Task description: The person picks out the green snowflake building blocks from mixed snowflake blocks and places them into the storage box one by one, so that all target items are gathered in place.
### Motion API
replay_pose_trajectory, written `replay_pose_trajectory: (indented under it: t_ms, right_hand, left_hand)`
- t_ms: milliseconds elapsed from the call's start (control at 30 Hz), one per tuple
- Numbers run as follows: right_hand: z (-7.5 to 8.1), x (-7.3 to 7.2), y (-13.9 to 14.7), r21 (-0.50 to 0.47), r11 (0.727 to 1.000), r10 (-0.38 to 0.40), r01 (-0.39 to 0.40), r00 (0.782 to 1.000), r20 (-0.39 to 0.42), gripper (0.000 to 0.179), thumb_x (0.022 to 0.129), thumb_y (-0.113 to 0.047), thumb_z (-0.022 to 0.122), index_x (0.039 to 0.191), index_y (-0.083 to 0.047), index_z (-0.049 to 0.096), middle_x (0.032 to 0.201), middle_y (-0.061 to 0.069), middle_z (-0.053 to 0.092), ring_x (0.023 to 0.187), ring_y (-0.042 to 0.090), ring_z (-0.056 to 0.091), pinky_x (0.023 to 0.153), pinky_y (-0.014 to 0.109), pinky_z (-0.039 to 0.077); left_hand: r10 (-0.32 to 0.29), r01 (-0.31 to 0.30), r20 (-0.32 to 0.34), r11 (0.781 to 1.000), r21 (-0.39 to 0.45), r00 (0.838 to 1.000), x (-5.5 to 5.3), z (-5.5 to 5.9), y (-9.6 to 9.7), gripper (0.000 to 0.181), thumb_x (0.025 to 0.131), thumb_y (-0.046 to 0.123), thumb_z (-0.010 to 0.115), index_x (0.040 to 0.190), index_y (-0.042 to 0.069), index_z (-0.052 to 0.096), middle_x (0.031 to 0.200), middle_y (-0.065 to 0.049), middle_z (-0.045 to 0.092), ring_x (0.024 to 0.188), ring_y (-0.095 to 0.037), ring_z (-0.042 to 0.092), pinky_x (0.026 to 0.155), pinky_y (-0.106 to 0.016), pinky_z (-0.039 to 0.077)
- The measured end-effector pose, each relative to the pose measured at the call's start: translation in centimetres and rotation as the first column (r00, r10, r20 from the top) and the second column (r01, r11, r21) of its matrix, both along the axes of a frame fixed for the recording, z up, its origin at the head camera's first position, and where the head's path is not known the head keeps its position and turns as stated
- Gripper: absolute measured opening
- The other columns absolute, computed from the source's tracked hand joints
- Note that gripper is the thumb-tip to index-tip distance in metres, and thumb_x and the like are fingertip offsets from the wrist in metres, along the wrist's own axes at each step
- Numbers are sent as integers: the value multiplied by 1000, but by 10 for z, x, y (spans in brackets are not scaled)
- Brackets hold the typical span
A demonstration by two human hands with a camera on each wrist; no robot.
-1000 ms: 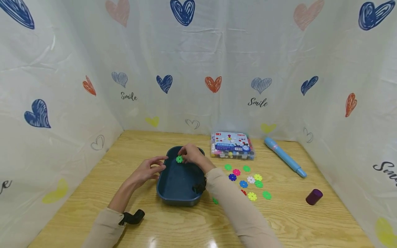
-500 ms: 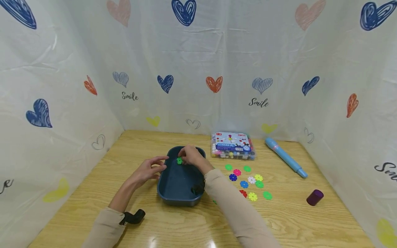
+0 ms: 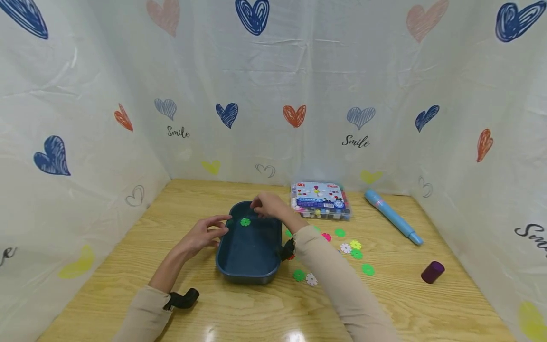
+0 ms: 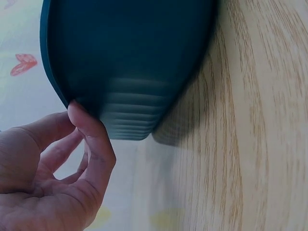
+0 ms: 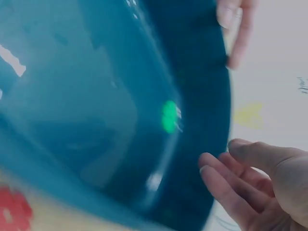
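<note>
A dark blue oblong plastic basin (image 3: 249,247) stands on the wooden table. My left hand (image 3: 204,236) is at its left rim; in the left wrist view thumb and index finger (image 4: 96,139) pinch the rim. Inside, toward the far left of the basin, lies a green flower-shaped disc (image 3: 245,222), blurred in the right wrist view. My right hand (image 3: 270,206) hovers over the far right rim with nothing between its loosely bent fingers (image 5: 226,185). More discs lie right of the basin, among them a green disc (image 3: 299,275) and a white disc (image 3: 311,279), some hidden under the right forearm.
Behind the discs sits a clear box of coloured pieces (image 3: 320,201) with a printed label. Farther right are a light blue tube-shaped object (image 3: 393,216) and a purple cylinder (image 3: 433,272). A white curtain with hearts (image 3: 265,76) encloses the table.
My right hand has let go of the green disc and moved up and right, away from it. The disc now lies in the basin. My left hand has stayed at the rim.
</note>
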State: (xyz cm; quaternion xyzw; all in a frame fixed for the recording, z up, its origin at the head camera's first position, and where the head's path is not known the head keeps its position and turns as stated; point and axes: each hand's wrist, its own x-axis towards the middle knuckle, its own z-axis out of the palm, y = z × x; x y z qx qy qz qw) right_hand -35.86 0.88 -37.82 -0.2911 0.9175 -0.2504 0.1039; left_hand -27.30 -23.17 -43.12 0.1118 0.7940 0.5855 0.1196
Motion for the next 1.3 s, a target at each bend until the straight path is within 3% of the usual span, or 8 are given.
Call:
replay_pose_trajectory:
  t_ms: [167, 367, 567, 800, 933, 1133, 1300]
  right_hand:
    - [27, 2, 21, -22, 999, 45, -45, 999, 11, 25, 98, -7, 57, 118, 4, 66, 114, 18, 70, 82, 23, 73, 67, 25, 58]
    - [44, 20, 57, 3, 998, 66, -66, 994, -85, 27, 97, -14, 60, 120, -3, 67, 108, 13, 72, 83, 20, 72, 72, 28, 58]
    - [31, 42, 105, -29, 998, 59, -61, 995, -85, 25, 97, -15, 61, 119, -4, 67, 101, 11, 73, 80, 17, 72, 66, 25, 57]
    - [14, 65, 158, 12, 996, 90, -89, 988, -124, 27, 97, -17, 62, 121, -6, 66, 110, 13, 71, 94, 23, 71, 78, 30, 58]
    - [0, 80, 191, 49, 996, 78, -72, 989, -124, 31, 96, -19, 62, 123, -4, 65, 110, 15, 69, 91, 23, 70, 75, 29, 58]
    - [-23, 96, 230, 74, 994, 91, -80, 984, -152, 28, 94, -14, 64, 119, 0, 66, 103, 13, 69, 87, 19, 67, 73, 32, 58]
    - [-32, 108, 258, 62, 997, 54, -44, 984, -170, 28, 90, -11, 69, 116, -1, 68, 103, 11, 67, 89, 23, 65, 70, 29, 57]
  left_hand:
    - [6, -6, 4, 1000, -15, 1000, 1, 2, 0, 53, 99, 19, 59, 146, 3, 42, 117, -19, 48, 90, -19, 56, 66, -29, 54]
    - [13, -13, -6, 1000, -27, 1000, 2, 3, 2, 52, 99, 18, 59, 145, 3, 43, 116, -19, 48, 91, -20, 56, 66, -28, 53]
    - [-14, 14, -4, 1000, -19, 1000, 2, 2, 3, 54, 98, 20, 60, 146, 2, 42, 114, -17, 49, 89, -20, 56, 65, -28, 53]
    - [7, -8, -22, 1000, -28, 1000, 4, 3, 1, 53, 98, 20, 60, 145, 2, 43, 114, -19, 50, 90, -22, 55, 65, -29, 53]
    - [-6, 6, 4, 1000, -18, 1000, 4, 0, 3, 54, 98, 20, 59, 146, 3, 42, 115, -18, 49, 91, -22, 55, 66, -28, 54]
    - [10, -11, -20, 1000, -16, 1000, 4, 1, 2, 53, 98, 19, 59, 146, 2, 43, 114, -19, 49, 90, -22, 54, 65, -29, 53]
    - [-2, 2, -20, 1000, -20, 1000, 5, 4, 0, 54, 98, 20, 59, 146, 2, 41, 114, -19, 47, 90, -22, 55, 65, -29, 53]
